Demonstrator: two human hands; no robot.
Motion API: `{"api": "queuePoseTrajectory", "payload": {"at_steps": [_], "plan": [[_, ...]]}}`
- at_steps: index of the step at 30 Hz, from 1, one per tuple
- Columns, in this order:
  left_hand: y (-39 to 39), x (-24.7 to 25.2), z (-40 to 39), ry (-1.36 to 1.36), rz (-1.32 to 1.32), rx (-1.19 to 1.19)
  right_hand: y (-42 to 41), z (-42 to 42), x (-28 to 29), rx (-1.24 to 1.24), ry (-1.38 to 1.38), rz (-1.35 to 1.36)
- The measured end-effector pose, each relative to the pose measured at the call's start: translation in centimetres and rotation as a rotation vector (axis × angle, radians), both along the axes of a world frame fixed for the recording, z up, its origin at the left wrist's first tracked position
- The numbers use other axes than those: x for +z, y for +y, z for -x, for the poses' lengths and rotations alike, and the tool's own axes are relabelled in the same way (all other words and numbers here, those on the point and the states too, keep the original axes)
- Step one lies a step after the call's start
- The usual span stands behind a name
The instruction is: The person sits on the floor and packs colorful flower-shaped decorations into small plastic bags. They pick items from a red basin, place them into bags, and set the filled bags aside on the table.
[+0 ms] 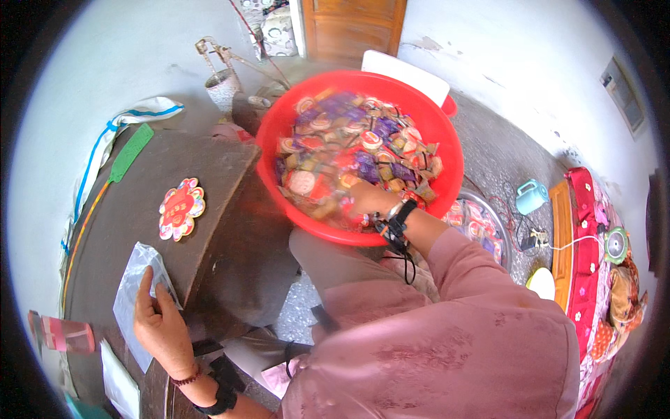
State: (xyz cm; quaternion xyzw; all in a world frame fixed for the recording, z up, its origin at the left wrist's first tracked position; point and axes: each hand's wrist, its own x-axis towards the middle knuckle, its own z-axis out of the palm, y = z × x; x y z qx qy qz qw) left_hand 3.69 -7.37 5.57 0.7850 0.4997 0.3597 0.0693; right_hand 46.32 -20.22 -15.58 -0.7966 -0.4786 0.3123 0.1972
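Note:
A large red plastic basin full of small wrapped snacks is before me, its wrappers purple, red and clear. My right hand is down among the snacks at the basin's near side; its fingers are partly buried and blurred, so its grip does not show. My left hand rests over a clear plastic bag on a dark wooden table, fingers apart, index finger extended. Whether it pinches the bag I cannot tell. A flower-shaped printed card lies on the table beyond that hand.
A green fly swatter, a pink-banded cup and another plastic bag are on the table. Right of the basin, a metal basin of packets, a light-blue kettle and cables are on the floor. A white board stands behind.

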Motion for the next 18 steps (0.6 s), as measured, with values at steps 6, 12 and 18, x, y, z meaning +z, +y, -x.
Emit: {"api": "queuePoseTrajectory", "payload": {"at_steps": [6, 12, 18], "plan": [[0.1, 0.2, -0.5, 0.009, -0.026, 0.009, -0.1, 0.0, 4.7, 0.102, -0.278, -0.035], [-0.6, 0.8, -0.5, -0.008, -0.057, 0.011, 2.4, 2.6, 14.6, -0.295, -0.188, -0.661], [-0.6, 0.5, -0.3, -0.024, -0.057, 0.023, 7.3, 7.7, 21.3, -0.263, 0.146, -0.963]]}}
